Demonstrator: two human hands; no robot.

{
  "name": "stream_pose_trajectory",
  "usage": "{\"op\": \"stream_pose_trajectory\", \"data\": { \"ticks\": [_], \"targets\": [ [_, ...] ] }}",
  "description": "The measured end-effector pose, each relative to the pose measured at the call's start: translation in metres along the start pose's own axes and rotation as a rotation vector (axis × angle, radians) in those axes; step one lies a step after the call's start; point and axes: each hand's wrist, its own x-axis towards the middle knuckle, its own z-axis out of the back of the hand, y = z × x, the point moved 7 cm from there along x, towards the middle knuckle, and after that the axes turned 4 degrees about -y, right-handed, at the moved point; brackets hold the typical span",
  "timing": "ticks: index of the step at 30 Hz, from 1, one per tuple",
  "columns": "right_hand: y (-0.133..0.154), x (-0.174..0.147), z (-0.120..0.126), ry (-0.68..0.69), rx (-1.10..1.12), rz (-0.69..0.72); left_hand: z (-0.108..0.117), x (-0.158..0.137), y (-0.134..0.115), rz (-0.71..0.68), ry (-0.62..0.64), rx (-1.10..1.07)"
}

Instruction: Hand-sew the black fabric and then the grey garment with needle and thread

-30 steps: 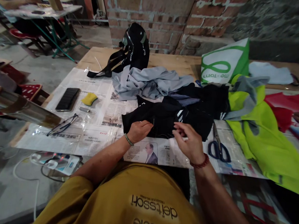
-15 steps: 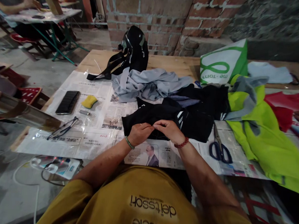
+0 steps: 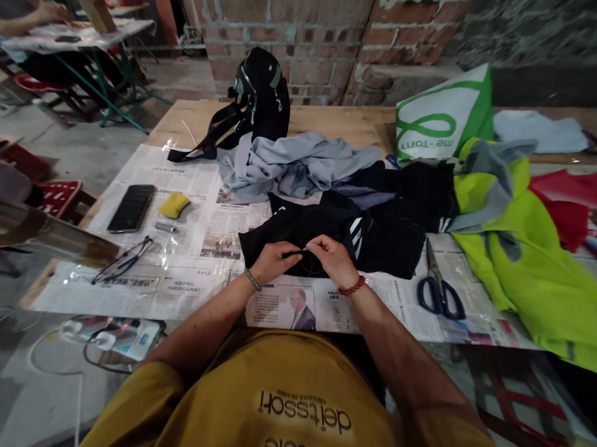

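A person's left hand (image 3: 272, 262) pinches a black garment (image 3: 298, 225) on newspaper (image 3: 175, 294) | right hand (image 3: 335, 260) just beside, fingertips together, their hold too small to tell | step in hand: apparently fine fingertip work; next move likely calls for a taut garment | grey cloth (image 3: 306, 162) beyond

Mustard shirt (image 3: 214, 399): dark print, approximately "deitssori", final letters uncertain; "Lensele" in part, cut by the frame edge; one smaller line, blurred. White-and-green bag (image 3: 447, 118): inverted lettering resembling "me-Tom", with green looped sign. Newspaper sheets (image 3: 187, 244): Chinese headlines and columns, inverted, too small to read reliably. Black backpack (image 3: 268, 92): white script, illegible.
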Motion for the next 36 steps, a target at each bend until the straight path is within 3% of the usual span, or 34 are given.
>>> {"op": "stream_pose_trajectory", "data": {
  "ticks": [4,10,16,23,31,36],
  "targets": [
    [0.000,-0.001,-0.002,0.030,0.027,-0.008,-0.004,0.000,0.007,0.132,0.106,-0.111],
    [-0.003,0.005,-0.005,0.048,0.174,-0.077,-0.007,-0.001,0.003,0.147,0.188,-0.154],
    [-0.009,0.010,-0.012,0.026,0.280,-0.129,-0.003,0.001,0.000,0.066,0.186,-0.134],
    [0.002,0.009,-0.010,0.010,0.042,0.009,-0.003,0.000,-0.005,-0.068,0.092,-0.018],
    [-0.005,0.011,-0.013,-0.034,0.246,-0.079,0.001,0.000,-0.009,-0.097,0.107,-0.009],
    [-0.004,0.005,-0.013,-0.033,0.053,-0.001,0.000,-0.003,-0.008,-0.145,0.045,0.095]
  ]
}}
